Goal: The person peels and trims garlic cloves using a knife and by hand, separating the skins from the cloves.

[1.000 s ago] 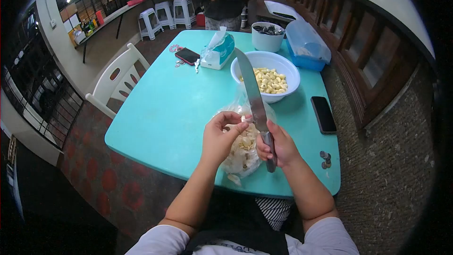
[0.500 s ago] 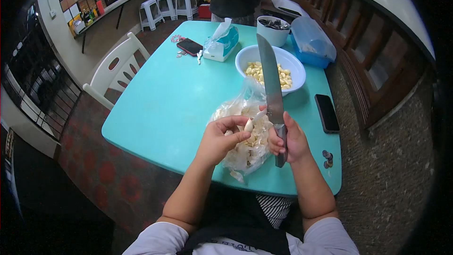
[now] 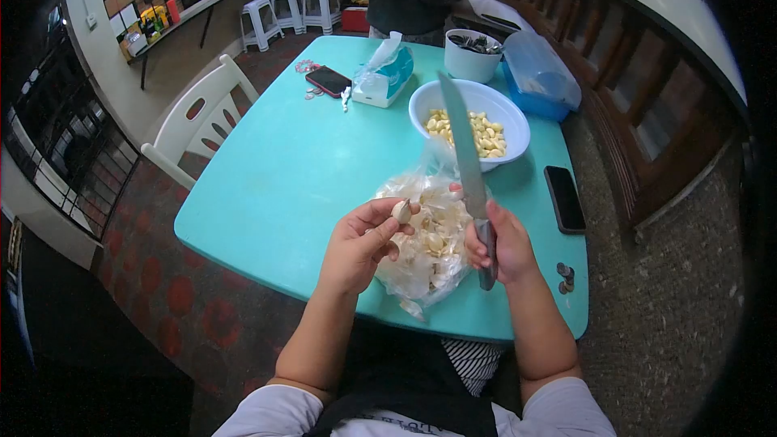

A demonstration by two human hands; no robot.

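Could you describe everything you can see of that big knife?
The knife has a long, broad, smooth blade, grey and metallic-looking, narrowing to a tip, and a dark grey handle. The right hand grips the handle, and a fingertip shows past the blade's left edge. It points up and away from the person, leaning slightly left, its blade crossing in front of the pale bowl in this view.

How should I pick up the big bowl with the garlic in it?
I'd use both hands on the bowl, one on its left rim and one on its right, coming in from the sides. It's wide and round with a rim standing above the peeled cloves. I'd avoid the near side: the plastic bag lies there, and the knife sticks up in front.
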